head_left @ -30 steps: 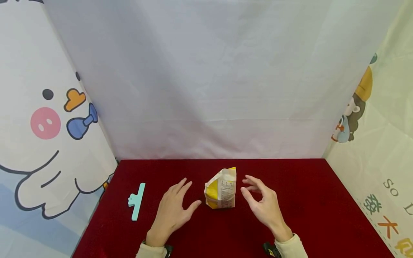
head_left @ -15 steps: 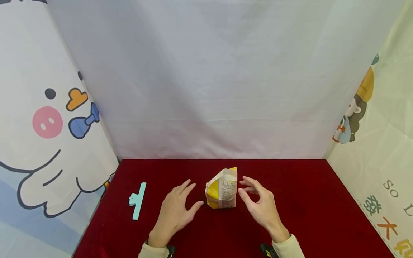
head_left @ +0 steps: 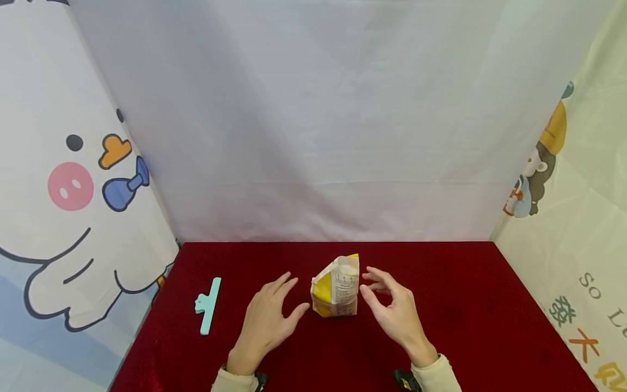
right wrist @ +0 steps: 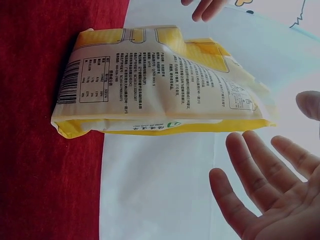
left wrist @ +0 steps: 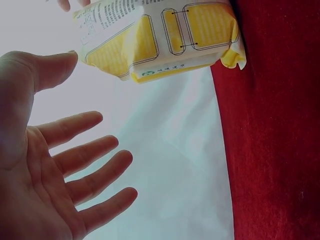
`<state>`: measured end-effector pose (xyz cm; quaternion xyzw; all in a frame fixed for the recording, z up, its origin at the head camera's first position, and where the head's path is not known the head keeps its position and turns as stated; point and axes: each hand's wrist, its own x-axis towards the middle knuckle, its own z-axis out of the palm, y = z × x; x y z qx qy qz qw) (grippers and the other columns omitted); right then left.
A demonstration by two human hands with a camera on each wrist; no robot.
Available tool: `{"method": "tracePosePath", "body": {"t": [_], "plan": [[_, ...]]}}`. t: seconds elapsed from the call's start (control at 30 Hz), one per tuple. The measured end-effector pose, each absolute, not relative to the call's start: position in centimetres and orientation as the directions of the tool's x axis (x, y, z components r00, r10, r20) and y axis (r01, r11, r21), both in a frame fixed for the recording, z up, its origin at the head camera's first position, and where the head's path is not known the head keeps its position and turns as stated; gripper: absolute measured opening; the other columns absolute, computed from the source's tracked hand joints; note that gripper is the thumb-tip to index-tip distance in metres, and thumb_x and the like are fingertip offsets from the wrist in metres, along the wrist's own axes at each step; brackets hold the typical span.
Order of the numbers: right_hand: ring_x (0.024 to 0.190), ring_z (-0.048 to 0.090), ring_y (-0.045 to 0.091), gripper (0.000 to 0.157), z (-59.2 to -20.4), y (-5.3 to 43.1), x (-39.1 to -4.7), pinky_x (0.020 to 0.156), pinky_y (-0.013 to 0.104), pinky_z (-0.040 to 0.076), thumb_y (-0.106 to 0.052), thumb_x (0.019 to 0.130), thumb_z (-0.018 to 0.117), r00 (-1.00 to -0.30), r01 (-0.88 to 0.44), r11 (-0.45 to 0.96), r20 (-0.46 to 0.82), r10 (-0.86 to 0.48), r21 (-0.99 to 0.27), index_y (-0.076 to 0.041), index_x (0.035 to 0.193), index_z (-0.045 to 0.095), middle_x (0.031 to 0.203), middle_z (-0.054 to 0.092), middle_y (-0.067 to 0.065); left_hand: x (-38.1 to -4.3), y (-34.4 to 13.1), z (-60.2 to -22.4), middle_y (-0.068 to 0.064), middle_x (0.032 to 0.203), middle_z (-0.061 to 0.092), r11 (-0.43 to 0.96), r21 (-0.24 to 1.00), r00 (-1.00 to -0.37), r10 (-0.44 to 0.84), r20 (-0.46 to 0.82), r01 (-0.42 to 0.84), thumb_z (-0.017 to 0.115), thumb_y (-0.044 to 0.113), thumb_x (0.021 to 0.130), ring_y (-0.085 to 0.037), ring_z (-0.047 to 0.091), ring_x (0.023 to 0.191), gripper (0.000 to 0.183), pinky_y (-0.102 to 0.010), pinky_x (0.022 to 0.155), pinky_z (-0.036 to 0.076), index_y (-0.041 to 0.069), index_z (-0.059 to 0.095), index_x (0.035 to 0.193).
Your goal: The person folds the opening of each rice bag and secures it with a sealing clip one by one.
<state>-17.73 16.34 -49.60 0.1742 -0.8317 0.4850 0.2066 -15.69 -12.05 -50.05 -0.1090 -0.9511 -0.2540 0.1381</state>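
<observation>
A yellow and white food bag (head_left: 338,291) stands upright on the red cloth between my two hands. My left hand (head_left: 264,324) is at its left, fingers spread and thumb pointing at the bag. On the other side is my right hand (head_left: 397,313), its fingers gently bent, fingertips close to the bag's right edge. Neither hand holds anything. In the left wrist view a gap shows between the thumb and the bag (left wrist: 165,40). Small print and a barcode cover the bag's face (right wrist: 140,85) in the right wrist view. A pale teal bag clip (head_left: 209,307) lies left of my left hand.
The red cloth (head_left: 470,321) covers the table. A plain white curtain (head_left: 333,120) hangs behind its far edge. Printed cloths with cartoon figures hang at the left (head_left: 29,228) and right (head_left: 578,234) sides.
My right hand has moved a little left, nearer the bag, mostly in the first half second. My left hand has shifted slightly right. The bag and the clip have stayed where they were.
</observation>
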Motion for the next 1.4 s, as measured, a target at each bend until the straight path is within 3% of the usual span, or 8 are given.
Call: {"method": "tracePosePath", "body": {"t": [0.2,0.43,0.7,0.87,1.2,1.4], "plan": [[0.096,0.075,0.009,0.041,-49.5,16.3,-17.8,0.088,0.035,0.063,-0.011,0.097,0.078,-0.85,-0.497,0.471,0.519,-0.094,-0.729,-0.012,0.137,0.069,0.121,0.078,0.004,-15.8,-11.8,-50.1,-0.009,0.157,0.059,0.844,0.457,-0.937,0.138,0.322,0.281,0.076,0.047,0.096,-0.036,0.061,0.138,0.06,-0.06,0.109,0.052,0.015,0.066,0.146],[0.095,0.076,0.01,0.04,-49.4,16.1,-17.9,0.088,0.045,0.064,-0.009,0.097,0.077,-0.844,-0.509,0.457,0.526,-0.101,-0.729,-0.01,0.136,0.069,0.12,0.078,0.013,-16.0,-11.6,-49.9,-0.009,0.156,0.06,0.842,0.453,-0.93,0.141,0.34,0.293,0.077,0.046,0.096,-0.035,0.062,0.137,0.059,-0.059,0.108,0.053,0.015,0.067,0.145],[0.096,0.076,0.01,0.041,-49.3,15.9,-18.1,0.088,0.033,0.063,-0.009,0.096,0.078,-0.841,-0.513,0.456,0.532,-0.097,-0.727,-0.01,0.136,0.069,0.12,0.079,0.008,-15.9,-11.7,-49.5,-0.009,0.153,0.062,0.847,0.437,-0.92,0.141,0.366,0.304,0.076,0.045,0.096,-0.034,0.064,0.134,0.058,-0.059,0.107,0.054,0.014,0.068,0.144],[0.095,0.076,0.01,0.041,-49.2,15.7,-18.2,0.087,0.042,0.065,-0.007,0.096,0.078,-0.836,-0.522,0.448,0.54,-0.1,-0.726,-0.007,0.135,0.069,0.118,0.079,0.006,-15.8,-11.7,-49.3,-0.009,0.152,0.064,0.849,0.434,-0.919,0.134,0.371,0.3,0.077,0.046,0.096,-0.034,0.065,0.133,0.058,-0.059,0.107,0.055,0.014,0.068,0.143],[0.094,0.075,0.009,0.04,-49.3,15.5,-18.1,0.087,0.032,0.064,-0.008,0.096,0.078,-0.845,-0.51,0.44,0.526,-0.095,-0.739,-0.007,0.135,0.069,0.12,0.079,0.006,-16.0,-11.3,-49.1,-0.008,0.151,0.065,0.847,0.438,-0.918,0.132,0.373,0.3,0.077,0.047,0.096,-0.033,0.066,0.132,0.058,-0.058,0.107,0.055,0.015,0.069,0.143],[0.095,0.075,0.009,0.04,-49.1,15.4,-18.1,0.087,0.039,0.065,-0.01,0.097,0.078,-0.849,-0.504,0.431,0.521,-0.09,-0.748,-0.008,0.136,0.07,0.122,0.078,0.006,-16.1,-11.2,-49.1,-0.009,0.15,0.066,0.844,0.439,-0.917,0.139,0.375,0.308,0.076,0.046,0.096,-0.033,0.066,0.131,0.057,-0.057,0.106,0.055,0.014,0.069,0.142]]}}
